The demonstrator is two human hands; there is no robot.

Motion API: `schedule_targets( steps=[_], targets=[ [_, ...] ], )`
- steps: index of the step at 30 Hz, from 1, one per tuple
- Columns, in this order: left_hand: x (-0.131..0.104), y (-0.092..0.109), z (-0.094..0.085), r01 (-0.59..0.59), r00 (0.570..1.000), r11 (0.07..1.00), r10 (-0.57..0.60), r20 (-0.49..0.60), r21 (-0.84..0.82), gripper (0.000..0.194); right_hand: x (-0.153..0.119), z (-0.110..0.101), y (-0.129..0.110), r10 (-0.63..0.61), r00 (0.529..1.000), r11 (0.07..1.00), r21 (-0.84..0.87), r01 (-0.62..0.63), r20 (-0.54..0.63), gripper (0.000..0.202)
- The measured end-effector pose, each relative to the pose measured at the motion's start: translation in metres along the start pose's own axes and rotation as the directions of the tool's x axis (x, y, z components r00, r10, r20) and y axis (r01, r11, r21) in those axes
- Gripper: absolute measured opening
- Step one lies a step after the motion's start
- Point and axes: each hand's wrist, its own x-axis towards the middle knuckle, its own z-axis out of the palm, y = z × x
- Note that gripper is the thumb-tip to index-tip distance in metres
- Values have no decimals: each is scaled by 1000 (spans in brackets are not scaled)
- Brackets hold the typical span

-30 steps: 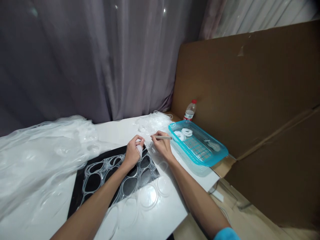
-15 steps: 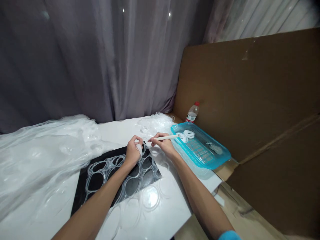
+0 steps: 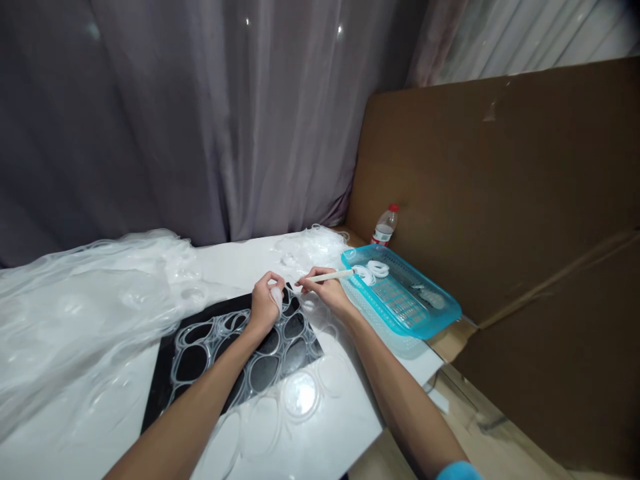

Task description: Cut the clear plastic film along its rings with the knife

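Observation:
My left hand [image 3: 264,301] is closed, with a small white crumpled piece [image 3: 277,299] tucked in its palm; thumb and forefinger meet at the far edge of a black sheet [image 3: 165,373]. In my right hand [image 3: 325,290] is a slim white pen-like tool [image 3: 327,275], its tip pointing left towards my left fingertips. A clear plastic sheet with round and oval outlines [image 3: 265,372] lies over the black sheet and spreads past its right and near edges. What the left fingertips pinch is too small to make out.
A blue plastic basket [image 3: 453,313] with white rings [image 3: 377,269] stands to the right, before a bottle with a red cap [image 3: 385,225]. A large heap of clear plastic sheeting [image 3: 90,313] covers the left of the white table [image 3: 350,427]. Cardboard [image 3: 490,200] walls the right side.
The pen-like tool and my right hand have shifted very slightly to the left. My left hand stays almost in place.

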Motion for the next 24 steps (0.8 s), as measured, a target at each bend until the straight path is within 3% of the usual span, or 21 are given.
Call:
schedule_targets(
  steps=[13,24],
  targets=[
    [1,-3,1,17,1000,1000,-17,14,0,33,-4,1,-2,8,994,1000,-7,-8,109,31],
    [4,-9,0,23,999,999,-23,31,27,33,-4,0,-1,-14,991,1000,-16,16,135,28]
  ],
)
